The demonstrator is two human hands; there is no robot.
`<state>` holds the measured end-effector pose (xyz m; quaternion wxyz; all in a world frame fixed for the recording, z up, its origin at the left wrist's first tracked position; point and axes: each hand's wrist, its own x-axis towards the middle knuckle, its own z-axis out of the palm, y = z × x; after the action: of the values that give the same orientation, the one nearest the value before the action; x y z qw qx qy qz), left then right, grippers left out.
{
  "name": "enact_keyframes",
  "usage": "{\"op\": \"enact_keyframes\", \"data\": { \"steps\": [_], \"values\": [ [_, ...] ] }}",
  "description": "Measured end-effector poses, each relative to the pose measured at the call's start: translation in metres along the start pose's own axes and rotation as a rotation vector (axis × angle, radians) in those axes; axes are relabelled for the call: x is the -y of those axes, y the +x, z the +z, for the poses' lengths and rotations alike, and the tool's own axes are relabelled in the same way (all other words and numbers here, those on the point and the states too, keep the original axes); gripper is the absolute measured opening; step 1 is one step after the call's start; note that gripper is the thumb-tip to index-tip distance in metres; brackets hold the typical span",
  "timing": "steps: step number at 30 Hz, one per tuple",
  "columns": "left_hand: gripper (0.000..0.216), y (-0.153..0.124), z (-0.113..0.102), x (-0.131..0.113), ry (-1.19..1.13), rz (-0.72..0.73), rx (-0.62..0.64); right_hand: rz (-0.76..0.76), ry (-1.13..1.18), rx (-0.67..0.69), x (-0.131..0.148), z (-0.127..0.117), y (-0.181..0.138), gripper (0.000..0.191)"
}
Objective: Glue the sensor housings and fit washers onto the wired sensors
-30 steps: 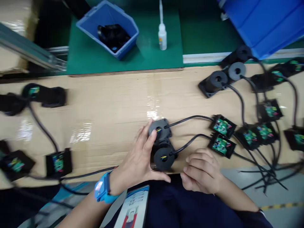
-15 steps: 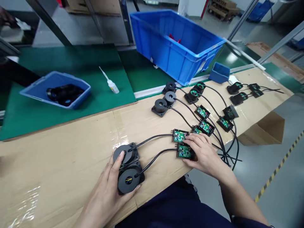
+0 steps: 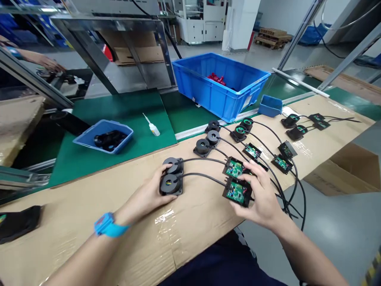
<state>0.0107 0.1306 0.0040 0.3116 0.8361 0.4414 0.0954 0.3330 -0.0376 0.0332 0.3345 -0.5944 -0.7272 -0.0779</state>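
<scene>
My left hand point(image 3: 154, 186), with a blue band at the wrist, is closed round a pair of black round housings point(image 3: 170, 184) that sit side by side on the cardboard. A black cable point(image 3: 204, 176) runs from each housing to a green circuit board in an open black case. Those two circuit boards point(image 3: 236, 192) are gripped by my right hand point(image 3: 257, 194), fingers over the far one and thumb below the near one. They look tilted; whether they touch the cardboard I cannot tell. Beyond them lie similar housings point(image 3: 203, 147) wired to more circuit boards point(image 3: 252, 151).
A big blue crate point(image 3: 205, 95) with red parts stands behind the bench. Left of it are a small blue bin point(image 3: 125, 145) of black parts and a white squeeze bottle point(image 3: 154, 129). A black item point(image 3: 20, 223) lies at left. Another person's hand point(image 3: 44, 61) shows far left.
The camera view has tilted up. My left hand and the two housings have moved away from me, nearer the row of other housings. The two circuit boards now appear tilted in my right hand.
</scene>
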Motion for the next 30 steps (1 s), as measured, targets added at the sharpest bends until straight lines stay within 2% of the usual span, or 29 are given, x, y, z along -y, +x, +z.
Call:
{"op": "enact_keyframes", "data": {
  "steps": [7, 12, 14, 18, 20, 22, 24, 26, 27, 30],
  "values": [
    [0.094, 0.072, -0.008, -0.009, -0.005, 0.078, -0.023, -0.099, -0.076, -0.09, -0.035, 0.007, 0.055, 0.047],
    [0.102, 0.114, -0.009, -0.008, 0.001, 0.164, -0.04, -0.052, -0.11, -0.094, -0.053, 0.006, 0.064, 0.044],
    [0.104, 0.131, -0.013, -0.007, -0.012, 0.199, -0.018, -0.002, -0.131, -0.075, -0.057, 0.007, 0.06, 0.045],
    [0.078, 0.159, -0.019, -0.01, -0.065, 0.287, 0.05, 0.086, -0.163, -0.052, -0.061, 0.009, 0.044, 0.046],
    [0.075, 0.168, -0.017, -0.013, -0.106, 0.323, 0.088, 0.121, -0.176, -0.046, -0.065, 0.011, 0.033, 0.047],
    [0.094, 0.174, -0.012, -0.016, -0.163, 0.349, 0.134, 0.176, -0.188, -0.034, -0.069, 0.012, 0.02, 0.047],
    [0.123, 0.178, -0.005, -0.017, -0.247, 0.357, 0.186, 0.244, -0.2, -0.015, -0.074, 0.014, 0.006, 0.046],
    [0.135, 0.185, 0.0, -0.016, -0.362, 0.342, 0.223, 0.31, -0.208, 0.018, -0.078, 0.015, -0.006, 0.046],
    [0.128, 0.19, 0.002, -0.016, -0.428, 0.328, 0.227, 0.336, -0.21, 0.039, -0.08, 0.015, -0.012, 0.047],
    [0.087, 0.213, 0.003, -0.018, -0.614, 0.272, 0.191, 0.379, -0.211, 0.11, -0.082, 0.015, -0.023, 0.059]
  ]
}}
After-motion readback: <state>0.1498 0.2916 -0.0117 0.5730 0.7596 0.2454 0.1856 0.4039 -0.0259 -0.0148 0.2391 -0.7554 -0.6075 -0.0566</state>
